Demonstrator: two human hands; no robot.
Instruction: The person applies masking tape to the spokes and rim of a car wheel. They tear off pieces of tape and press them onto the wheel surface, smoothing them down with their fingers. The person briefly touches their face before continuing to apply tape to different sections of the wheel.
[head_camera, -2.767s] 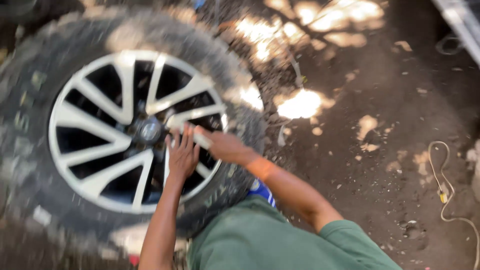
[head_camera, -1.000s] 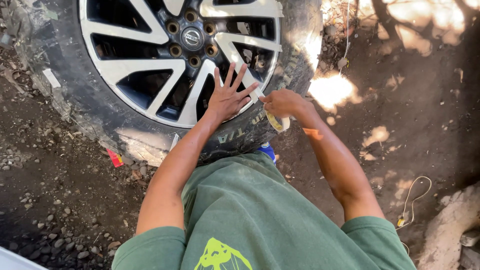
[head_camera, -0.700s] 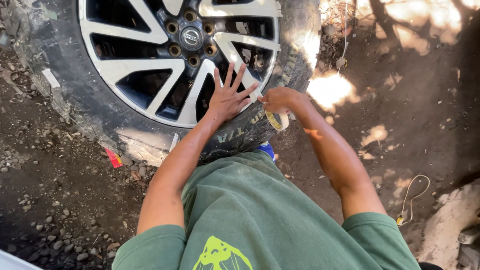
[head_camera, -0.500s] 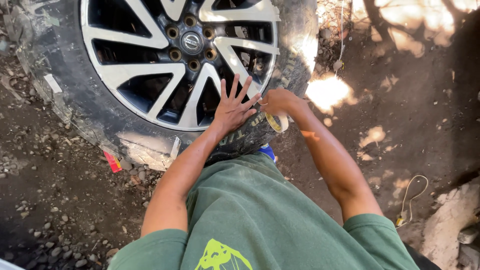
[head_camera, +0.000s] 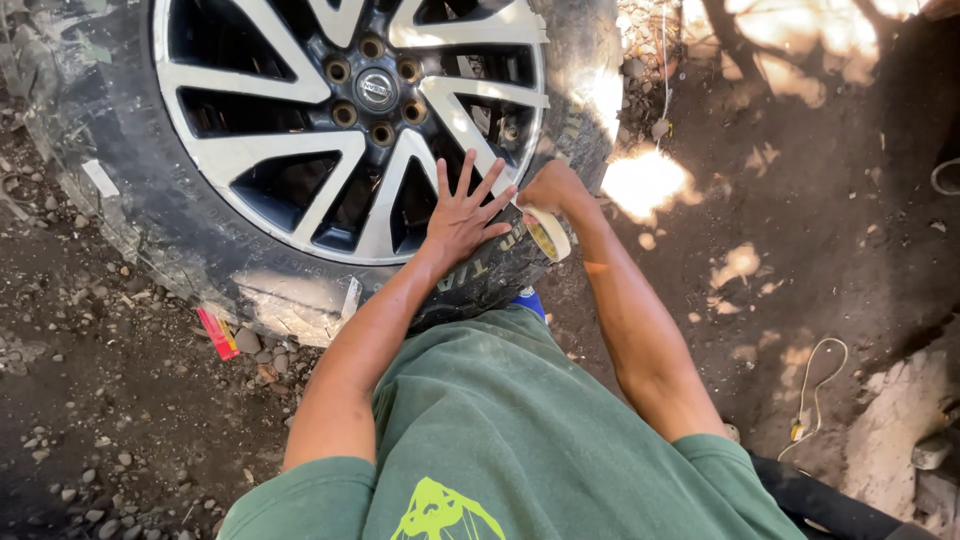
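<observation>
A car wheel lies flat on dirt ground: a black tyre (head_camera: 180, 240) around a silver spoked alloy rim (head_camera: 270, 160), its dark hub with lug holes near the top. My left hand (head_camera: 462, 212) presses flat on the rim's lower right edge and the tyre, fingers spread. My right hand (head_camera: 548, 190) is just to its right at the tyre's sidewall, closed around a roll of pale tape (head_camera: 545, 236). Both forearms reach forward over my green shirt.
A small red object (head_camera: 217, 333) lies on the gravel by the tyre's near edge. A bit of blue (head_camera: 528, 300) shows under the tyre. A pale cord (head_camera: 815, 385) lies on the dirt at the right, next to a light rock (head_camera: 890, 440).
Since 2.8 s ago the view has shifted, so the wheel sits higher in frame. Over the last second both hands have stayed put on the rim and tyre edge.
</observation>
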